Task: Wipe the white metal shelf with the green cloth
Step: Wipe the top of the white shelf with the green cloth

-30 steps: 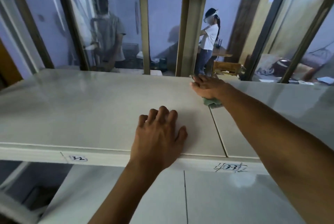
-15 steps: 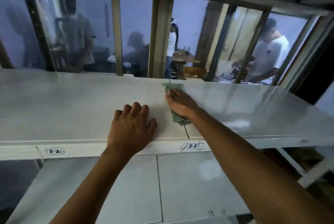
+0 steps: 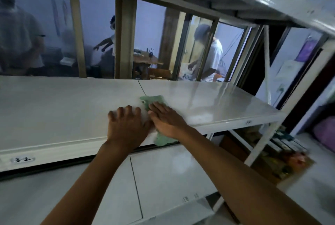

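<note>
Right hand (image 3: pixel 167 122) lies flat, pressing the green cloth (image 3: pixel 154 101) onto the white metal shelf (image 3: pixel 217 105), which I've dragged back to the front lip beside my flat, bracing left hand (image 3: pixel 126 126), finishing one stroke.

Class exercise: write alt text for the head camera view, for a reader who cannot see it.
A person's right hand presses a green cloth flat on a white metal shelf, the cloth's near end hanging over the front edge. The left hand rests flat on the shelf beside it. People are visible behind glass beyond the shelf.
</note>
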